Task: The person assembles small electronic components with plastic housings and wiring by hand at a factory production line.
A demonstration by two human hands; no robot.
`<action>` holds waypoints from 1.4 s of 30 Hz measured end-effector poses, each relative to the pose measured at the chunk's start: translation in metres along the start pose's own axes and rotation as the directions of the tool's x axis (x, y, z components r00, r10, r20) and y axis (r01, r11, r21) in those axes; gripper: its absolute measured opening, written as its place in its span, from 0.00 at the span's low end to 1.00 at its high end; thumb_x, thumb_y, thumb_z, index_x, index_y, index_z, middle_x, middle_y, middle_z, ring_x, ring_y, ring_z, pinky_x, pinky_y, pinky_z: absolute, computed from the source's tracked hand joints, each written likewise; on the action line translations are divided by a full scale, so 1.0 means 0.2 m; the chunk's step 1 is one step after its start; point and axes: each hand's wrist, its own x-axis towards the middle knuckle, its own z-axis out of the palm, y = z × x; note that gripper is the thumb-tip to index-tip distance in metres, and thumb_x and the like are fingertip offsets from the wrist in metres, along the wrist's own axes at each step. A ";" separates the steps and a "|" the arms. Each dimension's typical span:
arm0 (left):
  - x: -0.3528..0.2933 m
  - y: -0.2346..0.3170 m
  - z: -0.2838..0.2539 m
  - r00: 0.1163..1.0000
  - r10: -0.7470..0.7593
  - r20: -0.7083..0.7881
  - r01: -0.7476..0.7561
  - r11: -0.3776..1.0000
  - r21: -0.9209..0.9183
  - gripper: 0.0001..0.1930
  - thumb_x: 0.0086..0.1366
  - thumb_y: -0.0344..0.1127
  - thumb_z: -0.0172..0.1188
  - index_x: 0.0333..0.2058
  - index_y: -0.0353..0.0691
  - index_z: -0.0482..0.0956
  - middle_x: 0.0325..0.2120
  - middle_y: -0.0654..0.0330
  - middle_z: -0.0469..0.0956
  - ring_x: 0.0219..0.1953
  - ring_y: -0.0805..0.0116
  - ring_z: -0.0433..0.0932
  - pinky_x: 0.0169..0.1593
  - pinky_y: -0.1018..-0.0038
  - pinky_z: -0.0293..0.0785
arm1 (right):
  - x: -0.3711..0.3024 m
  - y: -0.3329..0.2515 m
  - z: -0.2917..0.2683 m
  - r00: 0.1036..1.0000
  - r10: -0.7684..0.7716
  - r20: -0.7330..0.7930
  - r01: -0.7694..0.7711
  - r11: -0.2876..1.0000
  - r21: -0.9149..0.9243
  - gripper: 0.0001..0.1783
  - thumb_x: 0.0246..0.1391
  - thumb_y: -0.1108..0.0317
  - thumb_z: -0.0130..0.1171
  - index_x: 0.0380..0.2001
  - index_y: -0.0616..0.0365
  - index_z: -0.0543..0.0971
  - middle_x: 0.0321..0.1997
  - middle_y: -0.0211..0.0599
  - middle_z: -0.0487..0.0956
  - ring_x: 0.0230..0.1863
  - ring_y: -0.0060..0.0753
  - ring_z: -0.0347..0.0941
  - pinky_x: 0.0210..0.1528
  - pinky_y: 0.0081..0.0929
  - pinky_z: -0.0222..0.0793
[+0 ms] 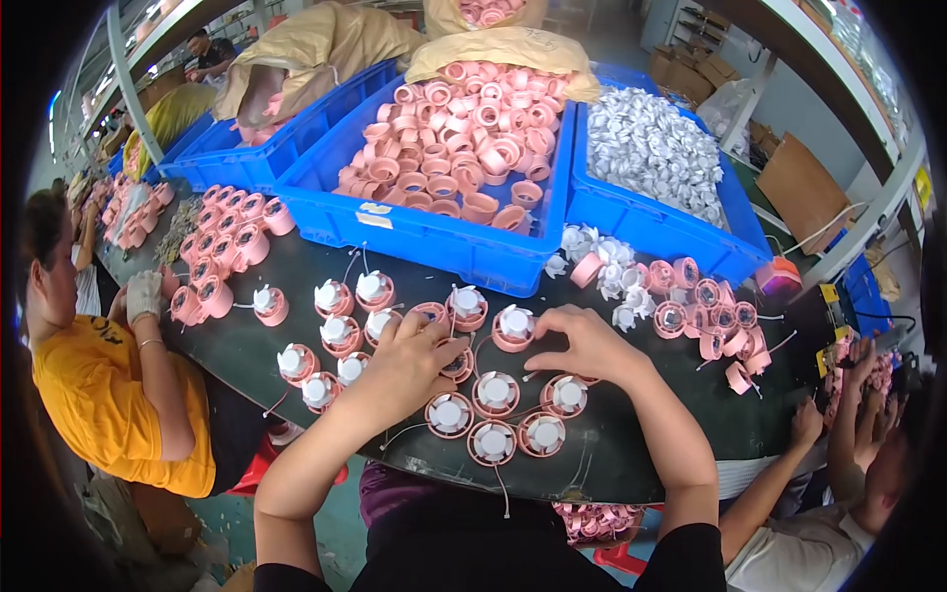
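The step in hand appears to be seating white fans in pink rings, one by one, on the dark green desk (621, 449). The work lies right between the person's hands: a ring with a dark middle (457, 366), showing no fan, sits just under the left hand (419, 350). That hand is bent over with its fingers curled down toward the ring; whether it grips it I cannot tell, since the fingers cover part of it. The right hand (582, 345) is open, thumb and forefinger spread apart with nothing seen between them, the forefinger just beside a fan-topped ring (513, 328); touching or not is unclear.

Nearer the person stands a cluster of finished-looking pieces (494, 395), each with a fan inside, and a second group (340, 334) lies to the left. Loose white fans (614, 264) are heaped behind the right hand, beside a pile of rings without fans (702, 318).

For the bare ring, the next move seems to call for the left hand to steady it while the right brings a fan over its middle, level, and presses gently, keeping the thin wires (504, 491) out from under the blades.
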 end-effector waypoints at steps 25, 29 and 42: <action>0.00 0.07 0.02 0.874 -0.255 -0.413 -0.071 0.774 -0.629 0.22 0.62 0.37 0.56 0.51 0.31 0.69 0.39 0.47 0.73 0.40 0.57 0.74 0.41 0.67 0.72 | 0.03 -0.18 -0.11 0.952 0.181 -0.248 0.088 0.613 0.785 0.22 0.52 0.78 0.57 0.52 0.59 0.69 0.37 0.37 0.77 0.28 0.27 0.78 0.20 0.17 0.72; -0.04 0.21 0.01 0.916 -0.358 -0.183 -0.097 0.246 -0.964 0.23 0.72 0.44 0.37 0.53 0.29 0.66 0.47 0.52 0.72 0.48 0.67 0.74 0.49 0.72 0.73 | 0.01 -0.40 0.02 0.984 -0.017 -0.177 0.159 0.525 0.836 0.15 0.49 0.80 0.59 0.43 0.62 0.75 0.41 0.38 0.77 0.33 0.20 0.75 0.26 0.14 0.70; -0.08 0.22 0.09 0.839 -0.421 -0.346 -0.247 0.272 -0.930 0.27 0.71 0.38 0.41 0.64 0.36 0.48 0.55 0.53 0.62 0.54 0.65 0.66 0.48 0.70 0.76 | 0.02 -0.54 0.11 0.905 -0.187 -0.382 0.338 0.860 0.381 0.27 0.42 0.78 0.66 0.49 0.61 0.74 0.49 0.40 0.71 0.36 0.20 0.75 0.25 0.14 0.73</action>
